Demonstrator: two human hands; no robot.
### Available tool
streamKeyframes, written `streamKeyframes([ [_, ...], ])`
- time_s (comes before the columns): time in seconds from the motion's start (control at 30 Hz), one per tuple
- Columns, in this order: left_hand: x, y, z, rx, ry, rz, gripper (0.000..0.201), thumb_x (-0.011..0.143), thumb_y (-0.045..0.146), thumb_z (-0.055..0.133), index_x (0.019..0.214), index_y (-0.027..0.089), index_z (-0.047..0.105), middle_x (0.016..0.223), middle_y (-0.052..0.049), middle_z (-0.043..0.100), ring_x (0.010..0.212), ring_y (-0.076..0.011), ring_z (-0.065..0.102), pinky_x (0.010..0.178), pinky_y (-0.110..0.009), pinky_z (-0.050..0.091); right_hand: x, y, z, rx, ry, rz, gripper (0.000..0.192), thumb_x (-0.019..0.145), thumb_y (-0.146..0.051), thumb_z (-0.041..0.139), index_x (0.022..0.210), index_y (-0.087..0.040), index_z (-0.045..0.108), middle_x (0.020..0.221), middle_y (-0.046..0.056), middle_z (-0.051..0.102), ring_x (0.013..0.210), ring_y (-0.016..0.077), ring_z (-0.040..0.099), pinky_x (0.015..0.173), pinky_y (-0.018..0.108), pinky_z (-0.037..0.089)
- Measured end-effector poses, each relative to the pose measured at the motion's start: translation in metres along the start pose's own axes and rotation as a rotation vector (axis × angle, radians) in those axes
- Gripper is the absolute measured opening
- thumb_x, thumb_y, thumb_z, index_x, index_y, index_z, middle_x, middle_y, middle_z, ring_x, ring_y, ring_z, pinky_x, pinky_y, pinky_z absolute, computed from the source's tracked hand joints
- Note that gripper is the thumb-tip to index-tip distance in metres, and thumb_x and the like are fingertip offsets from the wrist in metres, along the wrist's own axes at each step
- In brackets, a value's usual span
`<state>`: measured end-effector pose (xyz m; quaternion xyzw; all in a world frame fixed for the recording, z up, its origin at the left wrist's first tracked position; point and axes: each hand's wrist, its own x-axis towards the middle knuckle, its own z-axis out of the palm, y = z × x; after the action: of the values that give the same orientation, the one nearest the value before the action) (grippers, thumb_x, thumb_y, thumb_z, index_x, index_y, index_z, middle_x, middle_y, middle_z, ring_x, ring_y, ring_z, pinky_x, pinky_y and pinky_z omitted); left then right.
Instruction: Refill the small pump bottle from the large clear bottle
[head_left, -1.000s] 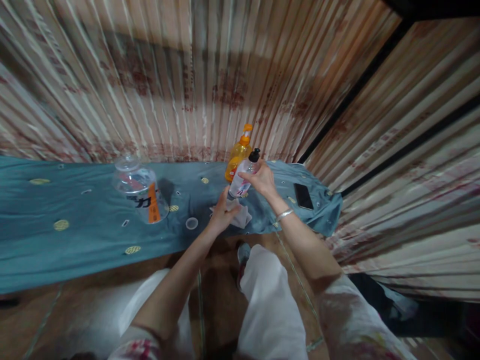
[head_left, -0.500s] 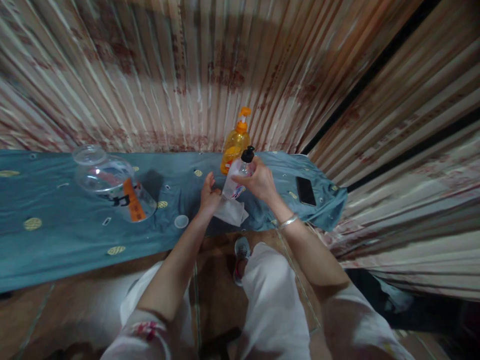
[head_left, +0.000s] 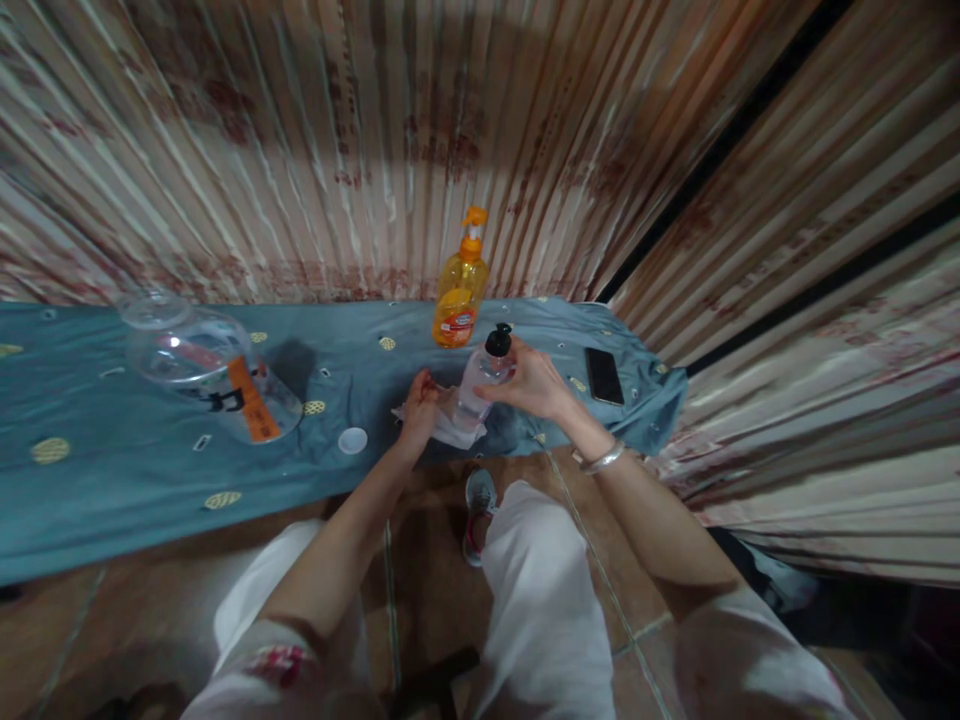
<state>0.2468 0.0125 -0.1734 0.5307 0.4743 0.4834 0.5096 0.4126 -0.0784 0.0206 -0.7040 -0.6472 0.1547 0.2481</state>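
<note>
Fingers (head_left: 504, 372) of right hand (head_left: 534, 382) grip clear pump bottle (head_left: 480, 380), tilted over white cloth (head_left: 450, 425); left hand (head_left: 420, 405) pins cloth to worktop (head_left: 112, 470), steadying it.

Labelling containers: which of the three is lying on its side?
The big clear jar with the orange label, left on the blue cloth. The orange pump bottle and the small black-capped bottle stand upright.

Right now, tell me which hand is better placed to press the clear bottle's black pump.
Right. The right hand already grips the clear bottle just below its black pump; the left hand rests on the white cloth.
</note>
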Motion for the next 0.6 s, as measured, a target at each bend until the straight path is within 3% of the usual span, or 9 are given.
streamKeyframes([
  [0.17, 0.0, 0.005, 0.005, 0.005, -0.014, 0.079, 0.046, 0.1, 0.041, 0.072, 0.14, 0.02, 0.065, 0.144, -0.014, 0.066, 0.123, -0.0301, 0.069, 0.102, -0.054, 0.062, 0.011, 0.007, -0.013, -0.08, 0.086, 0.123, 0.055, 0.075, -0.041, 0.09, 0.118, -0.015, 0.069, 0.101, 0.005, 0.079, 0.085, 0.0247, 0.075, 0.075, 0.032, 0.053],
  [0.3, 0.003, 0.014, 0.01, -0.002, -0.068, 0.166, 0.055, 0.091, 0.018, 0.072, 0.144, 0.029, 0.066, 0.156, -0.01, 0.063, 0.148, -0.0331, 0.057, 0.127, -0.059, 0.044, 0.034, 0.002, -0.007, -0.041, 0.234, 0.188, 0.062, 0.077, -0.04, 0.089, 0.13, -0.015, 0.068, 0.112, 0.008, 0.08, 0.104, 0.0303, 0.079, 0.086, 0.035, 0.057],
  [0.4, 0.009, 0.02, 0.012, -0.016, -0.116, 0.226, 0.068, 0.082, 0.009, 0.067, 0.146, 0.033, 0.065, 0.161, -0.006, 0.062, 0.157, -0.0319, 0.049, 0.134, -0.056, 0.034, 0.054, -0.004, 0.003, -0.02, 0.274, 0.194, 0.068, 0.078, -0.04, 0.089, 0.135, -0.012, 0.066, 0.112, 0.01, 0.081, 0.111, 0.0328, 0.079, 0.091, 0.036, 0.058],
  [0.6, 0.028, 0.027, 0.018, -0.047, -0.189, 0.288, 0.075, 0.079, 0.008, 0.062, 0.149, 0.034, 0.063, 0.161, -0.005, 0.064, 0.158, -0.0321, 0.049, 0.131, -0.057, 0.038, 0.084, -0.01, 0.019, -0.033, 0.286, 0.198, 0.068, 0.083, -0.043, 0.086, 0.137, -0.008, 0.065, 0.113, 0.014, 0.082, 0.116, 0.0338, 0.079, 0.095, 0.037, 0.059],
])
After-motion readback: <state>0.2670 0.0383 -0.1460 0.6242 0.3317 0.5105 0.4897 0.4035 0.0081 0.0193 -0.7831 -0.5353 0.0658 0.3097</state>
